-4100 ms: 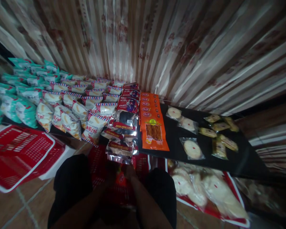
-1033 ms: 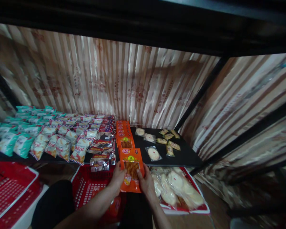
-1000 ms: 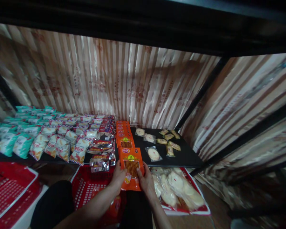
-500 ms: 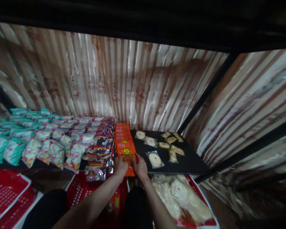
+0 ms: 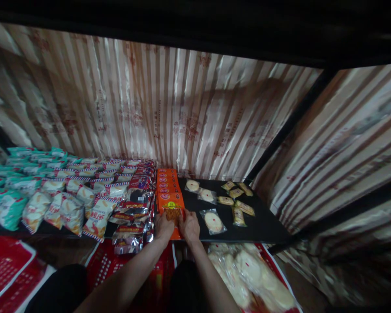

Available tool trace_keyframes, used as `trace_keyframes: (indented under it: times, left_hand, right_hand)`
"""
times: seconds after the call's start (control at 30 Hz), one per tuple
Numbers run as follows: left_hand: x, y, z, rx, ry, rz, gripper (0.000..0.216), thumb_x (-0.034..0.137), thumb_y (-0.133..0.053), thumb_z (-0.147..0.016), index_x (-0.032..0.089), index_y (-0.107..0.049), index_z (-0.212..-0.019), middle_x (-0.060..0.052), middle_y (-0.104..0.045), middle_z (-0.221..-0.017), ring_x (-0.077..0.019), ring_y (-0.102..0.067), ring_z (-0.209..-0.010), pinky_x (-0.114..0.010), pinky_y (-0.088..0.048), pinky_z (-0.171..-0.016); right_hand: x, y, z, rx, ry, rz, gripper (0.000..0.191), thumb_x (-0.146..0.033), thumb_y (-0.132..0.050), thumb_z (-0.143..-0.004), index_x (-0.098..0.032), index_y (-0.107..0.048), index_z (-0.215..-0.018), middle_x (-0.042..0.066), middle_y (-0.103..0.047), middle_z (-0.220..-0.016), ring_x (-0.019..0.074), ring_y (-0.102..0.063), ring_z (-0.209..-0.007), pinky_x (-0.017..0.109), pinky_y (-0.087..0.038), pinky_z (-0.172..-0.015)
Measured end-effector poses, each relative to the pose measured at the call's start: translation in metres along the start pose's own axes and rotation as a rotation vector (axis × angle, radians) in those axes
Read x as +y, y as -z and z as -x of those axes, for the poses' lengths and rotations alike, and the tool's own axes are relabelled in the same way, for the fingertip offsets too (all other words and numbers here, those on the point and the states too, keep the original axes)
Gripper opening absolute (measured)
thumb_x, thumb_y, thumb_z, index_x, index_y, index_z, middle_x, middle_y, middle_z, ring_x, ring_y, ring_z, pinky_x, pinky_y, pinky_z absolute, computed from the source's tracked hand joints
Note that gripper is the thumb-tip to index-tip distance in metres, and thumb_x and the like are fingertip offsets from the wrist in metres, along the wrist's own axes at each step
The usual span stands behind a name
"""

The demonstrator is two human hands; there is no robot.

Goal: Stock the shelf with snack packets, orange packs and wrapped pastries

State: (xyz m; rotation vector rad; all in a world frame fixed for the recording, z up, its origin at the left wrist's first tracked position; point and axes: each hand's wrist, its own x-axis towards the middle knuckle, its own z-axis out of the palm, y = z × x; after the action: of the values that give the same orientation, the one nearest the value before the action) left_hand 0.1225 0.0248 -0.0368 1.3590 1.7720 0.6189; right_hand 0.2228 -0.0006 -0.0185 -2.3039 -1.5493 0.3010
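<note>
Looking through the head camera, we see our two hands close together just below the middle of the frame, on either side of the front orange packet. That packet lies flat at the near edge of the black shelf, overlapping the lower end of a row of like packets that runs up the frame toward the curtain. Its long axis runs up and down the picture, in line with that row, and its top end points away from us.

Our left hand grasps its left edge, thumb over the face; our right hand grasps the right edge, fingers bent. Neither is nearer: both touch the packet, which lies between them and reaches up past the fingertips. How far any fingers go underneath, we cannot tell.

Left of our left hand, just beside it, are the foil packs, with chip bags and green bags farther toward the left of the frame. Near our right hand lies a round cake; small cakes sit farther right.
</note>
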Motion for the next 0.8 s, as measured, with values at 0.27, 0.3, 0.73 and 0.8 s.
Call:
trace_keyframes:
  times: [0.27, 0.3, 0.73, 0.8]
  left_hand:
    - [0.001, 0.003, 0.008, 0.032, -0.032, -0.069, 0.05, 0.016, -0.052, -0.072, 0.01, -0.051, -0.122, -0.015, -0.045, -0.129, -0.0248, -0.04, -0.122, -0.028, -0.028, -0.103]
    - [0.002, 0.004, 0.009, 0.04, -0.035, -0.072, 0.05, 0.016, -0.052, -0.071, 0.011, -0.051, -0.121, -0.016, -0.043, -0.13, -0.0254, -0.039, -0.123, -0.029, -0.028, -0.103]
    - [0.009, 0.005, 0.019, 0.039, -0.024, -0.128, 0.055, 0.019, -0.056, -0.066, 0.017, -0.051, -0.121, -0.011, -0.031, -0.144, -0.0287, -0.03, -0.13, -0.035, -0.022, -0.107]
    - [0.009, 0.004, 0.019, 0.02, -0.011, -0.128, 0.055, 0.019, -0.056, -0.067, 0.017, -0.05, -0.122, -0.012, -0.03, -0.145, -0.0298, -0.028, -0.131, -0.037, -0.022, -0.107]
  right_hand:
    - [0.002, -0.005, 0.003, 0.038, 0.011, 0.002, 0.04, -0.03, -0.041, -0.085, -0.015, -0.055, -0.12, 0.013, -0.054, -0.115, 0.0244, -0.049, -0.107, 0.029, -0.04, -0.087]
    - [0.003, -0.006, 0.002, 0.044, 0.016, 0.004, 0.04, -0.03, -0.041, -0.085, -0.015, -0.056, -0.118, 0.012, -0.054, -0.115, 0.0244, -0.049, -0.106, 0.029, -0.04, -0.087]
    - [0.007, -0.008, -0.009, 0.062, 0.098, 0.057, 0.036, -0.024, -0.041, -0.085, -0.012, -0.061, -0.113, 0.014, -0.054, -0.122, 0.0237, -0.049, -0.11, 0.03, -0.036, -0.093]
    - [0.007, -0.009, -0.009, 0.045, 0.11, 0.062, 0.038, -0.023, -0.039, -0.086, -0.011, -0.059, -0.115, 0.014, -0.055, -0.121, 0.0238, -0.048, -0.111, 0.031, -0.034, -0.094]
